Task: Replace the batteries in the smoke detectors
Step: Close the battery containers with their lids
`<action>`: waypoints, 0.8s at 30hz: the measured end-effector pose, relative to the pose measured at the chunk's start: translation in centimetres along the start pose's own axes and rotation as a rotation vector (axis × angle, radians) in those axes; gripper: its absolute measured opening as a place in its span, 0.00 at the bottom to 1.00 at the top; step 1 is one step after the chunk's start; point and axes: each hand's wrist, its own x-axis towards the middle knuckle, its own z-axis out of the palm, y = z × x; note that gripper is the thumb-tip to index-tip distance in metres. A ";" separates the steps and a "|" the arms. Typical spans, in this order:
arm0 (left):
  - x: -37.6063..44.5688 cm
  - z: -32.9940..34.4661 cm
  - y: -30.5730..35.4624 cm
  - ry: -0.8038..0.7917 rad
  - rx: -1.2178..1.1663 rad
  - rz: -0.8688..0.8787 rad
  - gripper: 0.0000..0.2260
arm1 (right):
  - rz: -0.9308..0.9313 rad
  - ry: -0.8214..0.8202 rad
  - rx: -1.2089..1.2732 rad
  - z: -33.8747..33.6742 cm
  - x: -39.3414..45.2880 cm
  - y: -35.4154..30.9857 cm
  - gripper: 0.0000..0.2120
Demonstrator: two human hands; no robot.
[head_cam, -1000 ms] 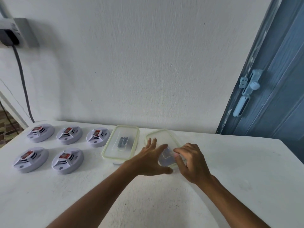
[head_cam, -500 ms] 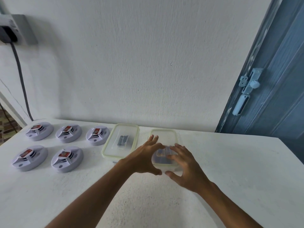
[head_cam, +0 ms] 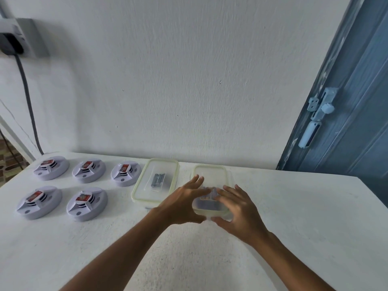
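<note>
Left hand: left hand [head_cam: 184, 201] lies flat on the near-left part of the right container's lid, fingers straight and spread, thumb hooked along the near edge. One second ago it cupped the same side with the lid tilted up; the fingers are now flatter.
Right hand: right hand [head_cam: 238, 208] lies spread over the near-right of the same lid, fingers extended, thumb at the near edge. One second ago its fingers were curled round the lid's raised edge; that grip is gone.
Right container: right container [head_cam: 210, 175] sits on the table between the two hands, its lid now level on the box. One second ago the lid stood lifted at an angle. Dark contents show blurred through the lid; cannot tell what they are.
Left container: left container [head_cam: 156, 179] stands just beside it, lid on, small dark pack inside; unmoved.
Smoke detectors: five smoke detectors [head_cam: 87, 203] lie backs up at the table's left, three in the far row, two in the near row, each showing a red battery label; unchanged, untouched.
Table: white table [head_cam: 294, 217] against the white wall.
Door: blue door [head_cam: 357, 101] at right, with latch.
View: camera has tilted slightly; wall socket and cable [head_cam: 27, 95] at far left.
</note>
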 end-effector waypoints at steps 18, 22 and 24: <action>1.5 -2.0 2.8 -0.068 0.310 -0.183 0.27 | 0.254 -0.188 -0.120 -2.9 3.3 0.9 0.49; 1.3 -1.8 2.0 -0.121 0.247 -0.194 0.37 | 0.144 -0.036 -0.179 -2.7 2.8 0.6 0.39; 1.3 -1.8 1.6 -0.105 0.176 -0.180 0.38 | 0.116 -0.032 -0.168 -2.8 2.6 0.9 0.37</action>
